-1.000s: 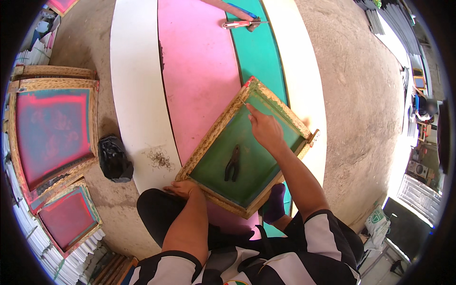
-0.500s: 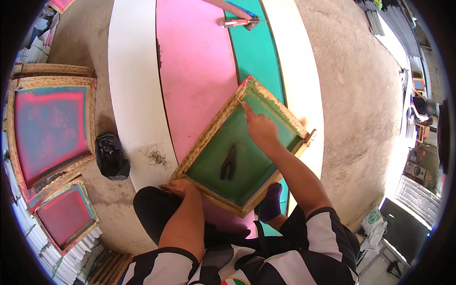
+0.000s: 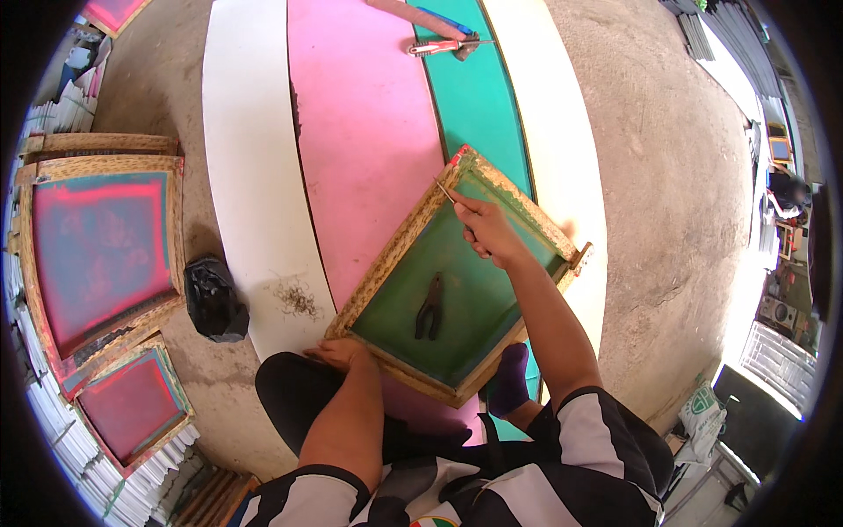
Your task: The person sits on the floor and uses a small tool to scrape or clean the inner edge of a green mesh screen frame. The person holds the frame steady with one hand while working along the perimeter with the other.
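A wooden screen-printing frame with green mesh lies tilted across my lap and the bench, one corner pointing away. My left hand grips its near left corner. Over the far left rail, my right hand is closed round a thin, pointed metal tool; its handle is hidden in the fingers and its tip meets the wood. Dark pliers lie on the mesh, jaws pointing away.
A red-handled screwdriver and a hammer lie far off on the striped bench. Wiry scraps sit on its white board. Left are a black bag and pink-stained screen frames. Another person is far right.
My right hand has turned from a pointing finger on the rail to a closed grip with the thin tool showing. The left hand stays on the corner. The view shifted slightly.
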`<state>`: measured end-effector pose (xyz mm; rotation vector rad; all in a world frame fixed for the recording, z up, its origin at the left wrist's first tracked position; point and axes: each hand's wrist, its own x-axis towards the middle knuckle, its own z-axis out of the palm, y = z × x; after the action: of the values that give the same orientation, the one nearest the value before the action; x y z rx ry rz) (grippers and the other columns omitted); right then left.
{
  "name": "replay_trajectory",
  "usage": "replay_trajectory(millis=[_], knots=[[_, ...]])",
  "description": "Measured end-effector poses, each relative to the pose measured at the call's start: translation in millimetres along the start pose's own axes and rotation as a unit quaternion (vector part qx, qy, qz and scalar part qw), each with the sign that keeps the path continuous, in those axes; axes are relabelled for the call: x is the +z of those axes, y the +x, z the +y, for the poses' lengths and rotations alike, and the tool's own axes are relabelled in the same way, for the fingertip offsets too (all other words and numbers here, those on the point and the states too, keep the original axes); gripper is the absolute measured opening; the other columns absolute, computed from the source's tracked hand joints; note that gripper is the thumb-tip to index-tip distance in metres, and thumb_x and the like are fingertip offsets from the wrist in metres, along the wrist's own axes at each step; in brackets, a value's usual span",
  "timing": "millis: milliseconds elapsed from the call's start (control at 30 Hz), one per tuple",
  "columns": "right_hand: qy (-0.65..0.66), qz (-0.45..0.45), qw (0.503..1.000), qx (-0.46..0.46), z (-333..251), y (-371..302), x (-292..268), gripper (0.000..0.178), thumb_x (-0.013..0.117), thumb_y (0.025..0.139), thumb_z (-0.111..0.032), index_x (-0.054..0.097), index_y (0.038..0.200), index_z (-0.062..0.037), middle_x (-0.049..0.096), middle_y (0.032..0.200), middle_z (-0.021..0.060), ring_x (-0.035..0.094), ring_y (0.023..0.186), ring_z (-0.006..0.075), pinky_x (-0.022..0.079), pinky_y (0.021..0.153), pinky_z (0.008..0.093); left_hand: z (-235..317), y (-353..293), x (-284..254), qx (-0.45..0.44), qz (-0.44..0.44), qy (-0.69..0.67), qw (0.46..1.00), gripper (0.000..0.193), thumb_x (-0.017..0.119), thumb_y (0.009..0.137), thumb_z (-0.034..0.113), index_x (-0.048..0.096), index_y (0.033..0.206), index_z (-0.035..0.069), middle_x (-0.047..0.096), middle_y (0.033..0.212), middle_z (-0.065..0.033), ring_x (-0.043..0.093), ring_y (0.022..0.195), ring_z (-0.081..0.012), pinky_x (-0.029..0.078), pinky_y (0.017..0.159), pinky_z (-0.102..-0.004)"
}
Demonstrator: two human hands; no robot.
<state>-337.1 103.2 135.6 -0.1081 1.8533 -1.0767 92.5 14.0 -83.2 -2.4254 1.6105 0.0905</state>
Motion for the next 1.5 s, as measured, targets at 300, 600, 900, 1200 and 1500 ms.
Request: replay_trajectory(millis=[300,600,900,1200,1500], knots=[[-0.256,0.111,0.957,-0.08,5.9,-23.0,2.9,0.039,0.057,0.102,-0.029,0.061,0.141,-0.0258,0.072,0.115,0.0175,0.069,0.105,0.0372,0.054,0.091,0.043,71.4,-56.4,-122.2,-0.123,-0.011,-0.336,0.934,0.059,0.034,0.107,0.027,0.029,0.157,-0.004,0.032,0.161,-0.0268,0.034,0.148,-0.0401,0.023,0.124,-0.0429],[-0.219,0.158,0.957,-0.104,14.7,-24.5,-0.7,0.038,0.059,0.101,-0.029,0.062,0.139,-0.0254,0.073,0.113,0.0159,0.069,0.105,0.0377,0.054,0.09,0.0446,56.9,-49.2,-96.0,-0.081,-0.024,-0.249,0.965,0.06,0.034,0.108,0.029,0.026,0.158,-0.003,0.031,0.161,-0.0268,0.034,0.147,-0.0412,0.023,0.124,-0.0445],[-0.24,0.154,0.953,-0.105,8.8,-16.8,4.0,0.038,0.059,0.101,-0.029,0.063,0.138,-0.0239,0.072,0.113,0.0179,0.068,0.106,0.039,0.054,0.09,0.0471,39.4,-29.8,-56.5,-0.032,-0.055,-0.041,0.997,0.062,0.033,0.108,0.032,0.026,0.158,-0.003,0.028,0.162,-0.0281,0.029,0.149,-0.0415,0.02,0.125,-0.0456],[-0.265,0.159,0.944,-0.12,16.5,-23.9,1.2,0.037,0.058,0.101,-0.028,0.063,0.137,-0.0242,0.074,0.104,0.0173,0.07,0.094,0.0412,0.055,0.085,0.0493,56.6,-47.7,-99.4,-0.055,-0.047,-0.179,0.981,0.06,0.034,0.108,0.028,0.026,0.158,-0.004,0.029,0.162,-0.0287,0.029,0.149,-0.0419,0.021,0.125,-0.045],[-0.233,0.18,0.947,-0.125,20.9,-23.4,11.7,0.038,0.058,0.101,-0.028,0.062,0.139,-0.0259,0.073,0.104,0.0178,0.069,0.095,0.0401,0.054,0.083,0.0467,56.3,-46.4,-98.4,-0.056,-0.06,-0.18,0.98,0.06,0.035,0.108,0.028,0.027,0.157,-0.006,0.03,0.161,-0.0283,0.03,0.149,-0.0407,0.02,0.125,-0.0444]])
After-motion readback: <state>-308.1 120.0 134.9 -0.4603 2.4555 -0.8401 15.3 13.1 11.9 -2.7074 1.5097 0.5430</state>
